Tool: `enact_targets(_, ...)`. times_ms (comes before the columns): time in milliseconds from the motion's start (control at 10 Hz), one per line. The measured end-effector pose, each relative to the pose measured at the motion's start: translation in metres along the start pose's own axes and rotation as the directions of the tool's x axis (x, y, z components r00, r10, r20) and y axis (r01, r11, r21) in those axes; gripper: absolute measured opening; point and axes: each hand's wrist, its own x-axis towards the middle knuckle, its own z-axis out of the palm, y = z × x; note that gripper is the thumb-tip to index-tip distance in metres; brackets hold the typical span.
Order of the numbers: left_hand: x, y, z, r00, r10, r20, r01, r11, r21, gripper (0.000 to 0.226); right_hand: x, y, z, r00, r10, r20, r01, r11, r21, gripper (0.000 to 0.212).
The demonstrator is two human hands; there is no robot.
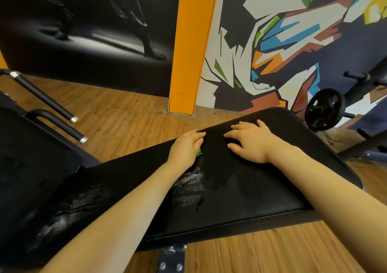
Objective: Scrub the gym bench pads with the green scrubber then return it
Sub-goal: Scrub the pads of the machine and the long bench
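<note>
Left hand (185,147) fingers curl over green scrubber (199,145), mostly hidden, probably gripped, at bench pad's (240,199) far edge; right hand (249,141) flat beside it, fingers spread.

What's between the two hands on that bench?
Head view: only bare black pad between the left hand, gripping the green scrubber, and the right hand.

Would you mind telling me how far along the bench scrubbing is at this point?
Partly done. Wet, soapy streaks mark the near stretch of the bench pad as scrubbed. In hand: the left hand presses the green scrubber near the pad's far edge, while the right hand rests flat beside it. Left: the dry-looking right part, the other pad at left, and returning the scrubber.
</note>
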Motion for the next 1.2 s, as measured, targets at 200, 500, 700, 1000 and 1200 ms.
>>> enact_targets(200,-0.06,0.001,-0.008,0.998,0.05,0.049,-0.05,0.999,-0.002,0.038,-0.001,0.0,0.0,1.0,-0.009,-0.005,0.009,1.0,-0.001,0.048)
enact_targets(500,-0.05,0.012,-0.005,1.0,-0.004,0.01,0.004,0.999,-0.045,0.04,-0.001,0.0,0.003,1.0,-0.005,-0.016,0.005,1.0,-0.015,0.048)
enact_targets(700,-0.022,0.014,0.0,1.0,-0.027,-0.011,0.027,1.0,-0.008,0.039,-0.001,0.0,0.002,1.0,0.006,-0.01,-0.006,1.0,-0.018,0.047)
enact_targets(1000,-0.073,0.01,-0.011,0.999,0.019,0.046,-0.018,1.0,-0.015,0.039,-0.005,-0.002,0.001,1.0,0.012,-0.017,-0.012,1.0,-0.013,0.047)
enact_targets(1200,-0.1,0.011,-0.014,0.998,0.026,0.063,-0.025,1.0,-0.01,0.04,-0.004,-0.001,0.002,1.0,0.015,-0.019,-0.015,1.0,-0.014,0.047)
